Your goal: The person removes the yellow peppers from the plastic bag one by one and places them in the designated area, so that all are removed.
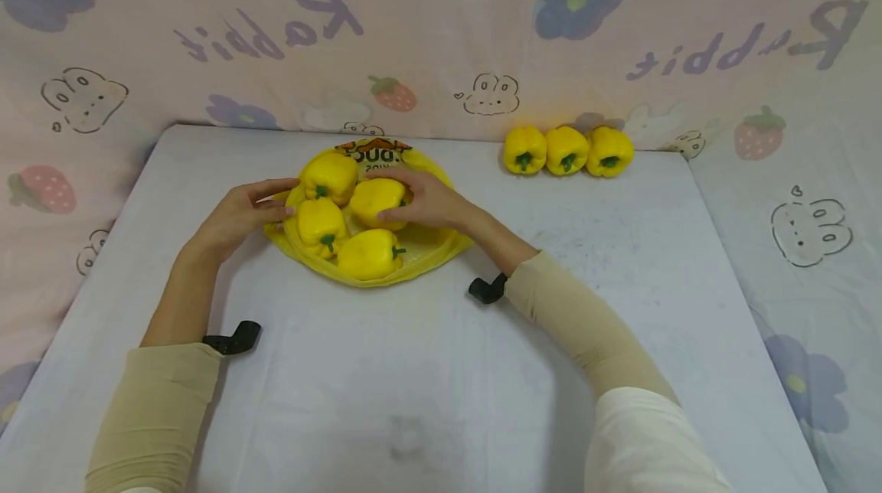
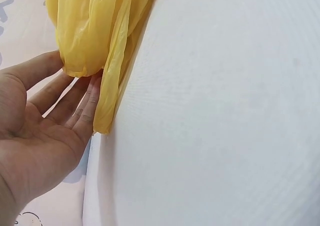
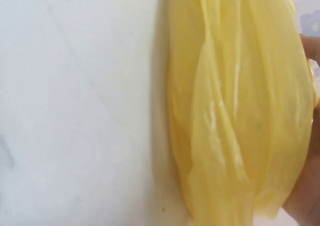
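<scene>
A yellow plastic bag (image 1: 375, 280) lies with its mouth spread wide and dark print on its far side. Several yellow bell peppers (image 1: 321, 225) with green stems are inside it. At the bag's left rim is my left hand (image 1: 237, 213), its fairly straight fingers touching the plastic; the left wrist view shows the fingertips against the bag's folds (image 2: 85, 31). My right hand (image 1: 430, 198) reaches over the right rim and grips one bell pepper (image 1: 375, 198) between thumb and fingers. In the right wrist view, the bag's side (image 3: 240, 111) hides most of that hand.
Three more yellow bell peppers (image 1: 567, 150) stand in a row at the table's back right. The white table (image 1: 386, 370) meets a printed curtain (image 1: 441, 34) behind. A black wrist mount (image 1: 237, 338) sticks out from the left sleeve, another (image 1: 487, 290) from the right.
</scene>
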`<state>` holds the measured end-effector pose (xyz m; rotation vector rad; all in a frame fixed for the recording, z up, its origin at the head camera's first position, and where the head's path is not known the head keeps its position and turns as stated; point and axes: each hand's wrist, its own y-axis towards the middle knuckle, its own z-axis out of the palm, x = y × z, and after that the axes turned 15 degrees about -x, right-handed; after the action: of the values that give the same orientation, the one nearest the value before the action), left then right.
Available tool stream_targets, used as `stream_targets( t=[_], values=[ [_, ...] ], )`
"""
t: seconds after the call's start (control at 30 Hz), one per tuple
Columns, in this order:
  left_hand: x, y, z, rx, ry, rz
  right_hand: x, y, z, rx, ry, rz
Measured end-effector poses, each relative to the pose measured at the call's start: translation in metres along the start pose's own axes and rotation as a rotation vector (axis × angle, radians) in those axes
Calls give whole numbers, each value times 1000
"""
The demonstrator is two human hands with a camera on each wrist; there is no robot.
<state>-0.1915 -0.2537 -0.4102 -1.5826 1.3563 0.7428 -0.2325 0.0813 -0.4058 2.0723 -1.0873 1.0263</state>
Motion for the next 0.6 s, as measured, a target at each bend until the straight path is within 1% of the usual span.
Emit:
stream_targets(
  t=[0.2, 0.43, 0.53, 0.6],
  values=[
    [-1, -1, 1, -3, -1, 1, 2, -6, -8, -72, 70, -30],
    [-2, -1, 2, -1, -6, 13, 2, -15, -18, -156, 120, -76],
    [-1, -1, 3, -8, -3, 5, 8, -21, -23, -179, 130, -82],
    [-1, -1, 2, -13, -7, -1, 16, -26, -28, -192, 132, -82]
  ],
)
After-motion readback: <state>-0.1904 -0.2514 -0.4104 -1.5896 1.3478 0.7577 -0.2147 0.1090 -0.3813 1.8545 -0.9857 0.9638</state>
